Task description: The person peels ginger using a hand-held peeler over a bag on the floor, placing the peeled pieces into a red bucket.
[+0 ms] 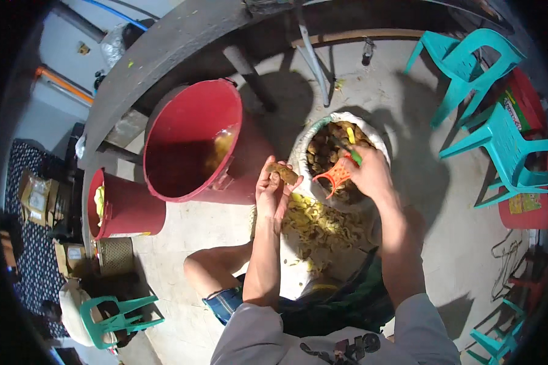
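My left hand [271, 191] holds a brown, unpeeled root or tuber [282, 173] up between its fingers, just left of a white sack. In my right hand [370, 171], over the sack's mouth, is an orange plastic peeler [335, 175]. A green-handled knife [354, 155] with a dark blade shows beside the same hand; whether that hand grips it too I cannot tell. The open white sack [302, 157] holds many brown tubers [317, 141], with a yellow object [350, 135] lying on them. Yellowish peelings [319, 223] are heaped on the floor between my legs and the sack.
A large red tub [255, 164] with liquid and something yellowish inside stands left of the sack. A smaller red bucket [134, 205] is further left. Teal plastic chairs [513, 150] stand at the right, another teal chair [114, 321] at lower left. Metal legs [317, 68] rise beyond the sack.
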`<move>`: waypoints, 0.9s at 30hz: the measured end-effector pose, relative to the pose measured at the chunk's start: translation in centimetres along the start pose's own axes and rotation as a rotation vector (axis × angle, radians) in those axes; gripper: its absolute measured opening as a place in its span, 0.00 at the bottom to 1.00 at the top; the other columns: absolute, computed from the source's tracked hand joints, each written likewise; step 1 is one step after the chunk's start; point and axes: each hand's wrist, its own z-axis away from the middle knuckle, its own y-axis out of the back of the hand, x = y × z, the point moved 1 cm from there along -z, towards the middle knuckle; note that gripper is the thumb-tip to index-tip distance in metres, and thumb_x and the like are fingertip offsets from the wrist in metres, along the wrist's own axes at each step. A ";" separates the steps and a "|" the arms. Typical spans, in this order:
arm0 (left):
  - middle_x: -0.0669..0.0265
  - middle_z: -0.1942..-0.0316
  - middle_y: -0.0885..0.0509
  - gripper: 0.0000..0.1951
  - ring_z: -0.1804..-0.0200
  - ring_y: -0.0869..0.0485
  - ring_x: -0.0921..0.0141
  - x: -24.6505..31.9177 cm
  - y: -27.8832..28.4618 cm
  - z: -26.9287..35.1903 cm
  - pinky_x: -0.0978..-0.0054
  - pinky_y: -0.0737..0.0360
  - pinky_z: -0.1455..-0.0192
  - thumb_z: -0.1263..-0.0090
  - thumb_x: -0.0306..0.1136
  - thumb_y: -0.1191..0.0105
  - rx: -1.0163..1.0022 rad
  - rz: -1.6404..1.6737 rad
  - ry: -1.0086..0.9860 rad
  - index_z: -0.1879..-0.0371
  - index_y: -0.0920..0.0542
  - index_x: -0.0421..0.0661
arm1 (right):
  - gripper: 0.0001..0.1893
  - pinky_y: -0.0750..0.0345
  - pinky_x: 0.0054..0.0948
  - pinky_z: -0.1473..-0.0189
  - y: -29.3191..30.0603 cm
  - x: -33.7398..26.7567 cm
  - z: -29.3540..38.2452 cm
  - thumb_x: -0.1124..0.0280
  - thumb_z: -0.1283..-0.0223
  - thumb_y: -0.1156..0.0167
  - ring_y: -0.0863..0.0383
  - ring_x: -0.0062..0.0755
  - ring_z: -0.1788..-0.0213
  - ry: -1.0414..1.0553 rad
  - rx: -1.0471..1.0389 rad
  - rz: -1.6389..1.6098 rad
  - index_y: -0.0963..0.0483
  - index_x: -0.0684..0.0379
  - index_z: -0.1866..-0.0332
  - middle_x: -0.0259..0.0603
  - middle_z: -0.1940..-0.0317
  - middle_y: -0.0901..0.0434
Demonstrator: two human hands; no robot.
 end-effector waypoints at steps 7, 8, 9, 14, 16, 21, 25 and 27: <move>0.59 0.51 0.20 0.23 0.49 0.19 0.64 4.3 -3.5 5.9 0.52 0.15 0.49 0.33 0.25 0.42 -0.056 -0.196 -0.118 0.39 0.29 0.42 | 0.16 0.20 0.39 0.59 -4.0 -3.5 4.2 0.66 0.41 0.35 0.17 0.46 0.63 0.007 -0.317 -0.068 0.21 0.55 0.48 0.52 0.66 0.18; 0.59 0.51 0.19 0.22 0.50 0.19 0.66 4.7 -3.7 6.4 0.56 0.16 0.49 0.33 0.23 0.43 -0.020 -0.299 -0.137 0.39 0.29 0.40 | 0.17 0.19 0.35 0.64 -5.4 -2.4 4.8 0.68 0.42 0.35 0.17 0.40 0.66 0.244 -0.228 -0.054 0.22 0.54 0.46 0.52 0.61 0.19; 0.60 0.52 0.19 0.22 0.50 0.19 0.67 4.9 -3.7 7.1 0.61 0.16 0.49 0.32 0.22 0.43 0.022 -0.401 -0.155 0.39 0.29 0.38 | 0.19 0.18 0.30 0.65 -6.2 -2.9 5.6 0.69 0.42 0.35 0.17 0.36 0.69 0.265 -0.220 -0.046 0.22 0.53 0.44 0.54 0.52 0.20; 0.61 0.54 0.19 0.30 0.51 0.21 0.73 5.1 -4.7 9.7 0.77 0.23 0.48 0.37 0.14 0.45 0.036 -0.744 -0.307 0.35 0.38 0.39 | 0.20 0.19 0.40 0.61 -7.9 -3.8 7.6 0.74 0.45 0.38 0.17 0.47 0.67 0.449 -0.146 0.183 0.22 0.52 0.44 0.55 0.49 0.22; 0.61 0.54 0.19 0.32 0.51 0.21 0.73 5.0 -5.4 10.3 0.77 0.23 0.48 0.39 0.13 0.46 0.021 -0.799 -0.347 0.34 0.40 0.40 | 0.20 0.20 0.44 0.61 -8.3 -4.1 7.8 0.74 0.46 0.39 0.17 0.50 0.65 0.450 -0.151 0.163 0.22 0.52 0.45 0.54 0.53 0.21; 0.59 0.54 0.20 0.40 0.52 0.21 0.73 5.2 -6.3 11.5 0.78 0.23 0.51 0.45 0.10 0.52 0.039 -0.953 -0.358 0.30 0.45 0.44 | 0.21 0.21 0.45 0.59 -7.6 -5.1 8.3 0.74 0.46 0.40 0.17 0.51 0.62 0.501 -0.124 0.259 0.22 0.53 0.45 0.52 0.56 0.20; 0.59 0.55 0.19 0.39 0.54 0.20 0.73 5.1 -6.9 11.9 0.79 0.23 0.52 0.43 0.10 0.50 0.043 -0.994 -0.345 0.29 0.45 0.45 | 0.20 0.21 0.44 0.57 -6.8 -5.7 8.2 0.74 0.44 0.41 0.17 0.51 0.59 0.479 -0.168 0.277 0.23 0.53 0.44 0.53 0.54 0.21; 0.60 0.57 0.19 0.39 0.55 0.20 0.73 5.0 -6.9 11.9 0.79 0.22 0.54 0.40 0.11 0.48 0.044 -0.995 -0.338 0.29 0.46 0.46 | 0.20 0.21 0.44 0.54 -6.9 -5.2 7.7 0.74 0.42 0.42 0.17 0.53 0.56 0.317 -0.268 0.264 0.23 0.53 0.43 0.56 0.51 0.22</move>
